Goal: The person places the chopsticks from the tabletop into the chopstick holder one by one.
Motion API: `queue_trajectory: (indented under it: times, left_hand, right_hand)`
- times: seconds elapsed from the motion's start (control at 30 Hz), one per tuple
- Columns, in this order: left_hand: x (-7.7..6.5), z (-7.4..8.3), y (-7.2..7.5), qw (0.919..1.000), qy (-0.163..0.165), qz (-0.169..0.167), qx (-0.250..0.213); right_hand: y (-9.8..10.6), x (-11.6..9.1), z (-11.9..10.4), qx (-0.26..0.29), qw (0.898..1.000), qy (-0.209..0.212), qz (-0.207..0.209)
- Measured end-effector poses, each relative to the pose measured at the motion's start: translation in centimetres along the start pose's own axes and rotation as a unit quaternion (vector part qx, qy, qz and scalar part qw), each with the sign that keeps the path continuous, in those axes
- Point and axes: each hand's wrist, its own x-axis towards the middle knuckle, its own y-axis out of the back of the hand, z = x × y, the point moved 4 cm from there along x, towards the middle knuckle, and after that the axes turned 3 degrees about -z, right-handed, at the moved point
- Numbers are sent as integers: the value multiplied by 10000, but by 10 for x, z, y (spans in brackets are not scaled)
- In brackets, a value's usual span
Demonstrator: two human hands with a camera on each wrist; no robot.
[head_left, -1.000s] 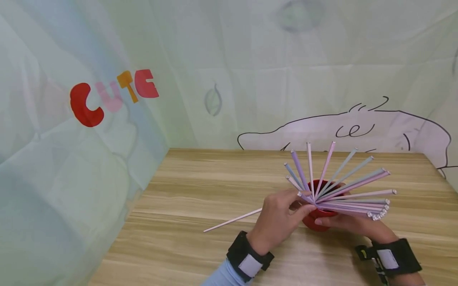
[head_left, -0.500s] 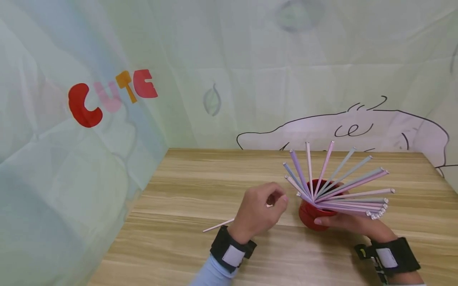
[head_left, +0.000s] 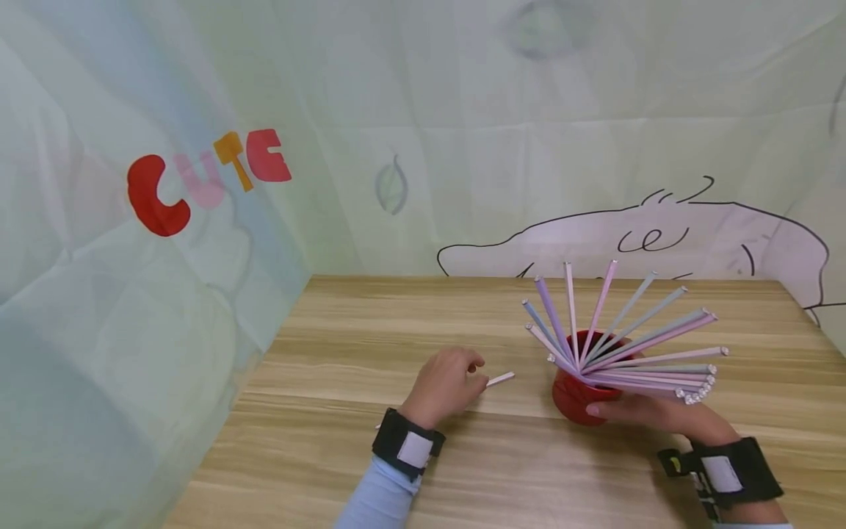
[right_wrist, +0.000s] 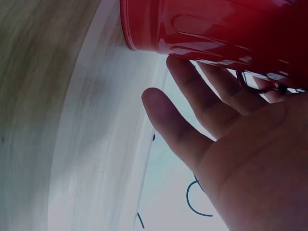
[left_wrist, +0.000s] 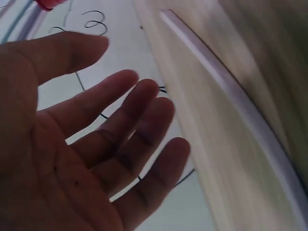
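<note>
My left hand [head_left: 444,386] is just over a loose pale pink stick [head_left: 501,380], which lies on the table and is partly hidden beneath it. In the left wrist view the palm and loosely bent fingers of that hand [left_wrist: 96,144] hold nothing, and the stick [left_wrist: 231,91] lies apart from them. My right hand [head_left: 667,417] grips a small red pail [head_left: 573,400] by its side, thumb in front. Several thin pastel sticks [head_left: 600,305] fan out of the pail. The right wrist view shows fingers against the pail [right_wrist: 216,33] and a thin dark wire handle.
The wood-grain table [head_left: 317,470] reaches back to a pale printed cloth [head_left: 410,95] with line drawings. Another cloth wall [head_left: 132,330] with coloured letters borders its left side. Black bands are strapped round both wrists.
My left hand has left the sticks at the pail and moved left and down to the loose stick, its fingers loosening. The right hand still holds the pail in place.
</note>
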Motion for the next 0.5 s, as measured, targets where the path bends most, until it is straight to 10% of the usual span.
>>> queue_trajectory:
  times: [0.5]
  left_hand:
    - [0,-18,-27,9939,199,-423,1001]
  right_hand:
    - [6,-4,-1,-22,9976,679,-166]
